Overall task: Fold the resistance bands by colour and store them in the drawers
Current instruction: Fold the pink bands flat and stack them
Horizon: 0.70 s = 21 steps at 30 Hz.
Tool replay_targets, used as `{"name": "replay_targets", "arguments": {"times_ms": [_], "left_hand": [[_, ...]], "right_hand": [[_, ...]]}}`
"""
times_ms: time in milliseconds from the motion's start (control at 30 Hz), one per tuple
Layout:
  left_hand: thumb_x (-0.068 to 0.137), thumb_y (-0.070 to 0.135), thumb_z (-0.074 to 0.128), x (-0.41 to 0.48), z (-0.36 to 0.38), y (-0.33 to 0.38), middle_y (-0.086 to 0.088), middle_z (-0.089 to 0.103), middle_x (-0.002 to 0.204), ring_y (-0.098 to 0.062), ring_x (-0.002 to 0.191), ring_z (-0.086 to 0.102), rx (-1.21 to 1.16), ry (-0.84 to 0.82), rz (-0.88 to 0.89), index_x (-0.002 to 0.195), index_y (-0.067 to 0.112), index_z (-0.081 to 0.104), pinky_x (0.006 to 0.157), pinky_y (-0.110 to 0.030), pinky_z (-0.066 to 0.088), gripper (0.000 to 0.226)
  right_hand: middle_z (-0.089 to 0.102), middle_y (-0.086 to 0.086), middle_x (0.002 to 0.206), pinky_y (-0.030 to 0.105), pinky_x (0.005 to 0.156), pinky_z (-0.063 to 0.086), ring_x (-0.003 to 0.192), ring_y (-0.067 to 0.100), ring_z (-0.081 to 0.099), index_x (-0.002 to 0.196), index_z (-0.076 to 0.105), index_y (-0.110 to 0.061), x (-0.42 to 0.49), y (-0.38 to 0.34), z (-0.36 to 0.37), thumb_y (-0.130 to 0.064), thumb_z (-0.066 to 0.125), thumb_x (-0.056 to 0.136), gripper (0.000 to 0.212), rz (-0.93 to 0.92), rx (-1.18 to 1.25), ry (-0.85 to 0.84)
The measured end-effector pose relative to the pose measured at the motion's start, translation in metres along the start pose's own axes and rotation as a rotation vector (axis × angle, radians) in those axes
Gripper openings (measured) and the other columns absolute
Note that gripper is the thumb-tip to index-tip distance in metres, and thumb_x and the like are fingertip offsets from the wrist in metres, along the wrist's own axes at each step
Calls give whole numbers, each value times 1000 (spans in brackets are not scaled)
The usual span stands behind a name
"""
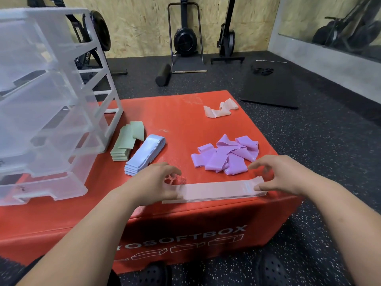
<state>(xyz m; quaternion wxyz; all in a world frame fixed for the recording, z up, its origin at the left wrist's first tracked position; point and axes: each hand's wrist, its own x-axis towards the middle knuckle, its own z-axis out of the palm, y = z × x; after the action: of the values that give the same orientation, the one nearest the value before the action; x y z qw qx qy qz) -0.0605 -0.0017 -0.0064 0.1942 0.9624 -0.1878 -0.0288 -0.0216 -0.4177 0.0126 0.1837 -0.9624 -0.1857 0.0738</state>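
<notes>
A flat stack of pale pink bands [216, 191] lies along the near edge of the red soft box [181, 118]. My left hand [156, 182] rests at its left end, fingers loosely curled over it. My right hand [276, 174] touches the right end, thumb on the top band and fingers arched above. A loose heap of purple bands [224, 155] lies just behind. Folded green bands [127, 141] and folded light blue bands [144, 153] sit side by side to the left. Two loose pale pink bands [219, 109] lie at the far side.
A clear plastic drawer unit [47, 104] stands on the box's left part, its drawers shut. Around the box is dark speckled gym floor with a black mat [270, 89], a foam roller [164, 74] and exercise machines against the wooden wall.
</notes>
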Motion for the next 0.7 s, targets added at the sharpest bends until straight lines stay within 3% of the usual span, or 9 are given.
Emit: {"name": "replay_targets", "arguments": {"times_ms": [133, 333, 533, 700], "left_hand": [[79, 76, 72, 26, 0, 7, 19, 61, 123, -2, 114, 57, -21, 77, 1, 134, 40, 62, 99, -32, 51, 66], [88, 63, 72, 70, 7, 14, 9, 59, 132, -15, 124, 54, -29, 138, -36, 139, 33, 60, 104, -36, 46, 60], [90, 58, 71, 108, 21, 10, 4, 51, 145, -22, 135, 48, -38, 121, -92, 149, 31, 51, 114, -40, 41, 68], [93, 60, 65, 134, 30, 4, 0, 44, 155, -28, 139, 41, 16, 67, -192, 158, 30, 39, 117, -43, 38, 76]], "right_hand": [[66, -23, 114, 26, 87, 48, 103, 1, 63, 120, 69, -46, 20, -15, -6, -54, 89, 74, 51, -28, 33, 112], [60, -13, 135, 35, 107, 43, 125, 14, 55, 133, 66, -38, 77, -24, 3, -53, 77, 87, 49, -25, 15, 174], [41, -3, 161, 44, 122, 32, 150, 22, 30, 150, 52, -34, 137, -30, 19, -60, 67, 92, 66, 68, -75, 172], [24, -2, 171, 52, 125, 26, 158, 27, 14, 159, 37, -37, 191, -29, 19, -70, 54, 95, 74, 99, -168, 114]]}}
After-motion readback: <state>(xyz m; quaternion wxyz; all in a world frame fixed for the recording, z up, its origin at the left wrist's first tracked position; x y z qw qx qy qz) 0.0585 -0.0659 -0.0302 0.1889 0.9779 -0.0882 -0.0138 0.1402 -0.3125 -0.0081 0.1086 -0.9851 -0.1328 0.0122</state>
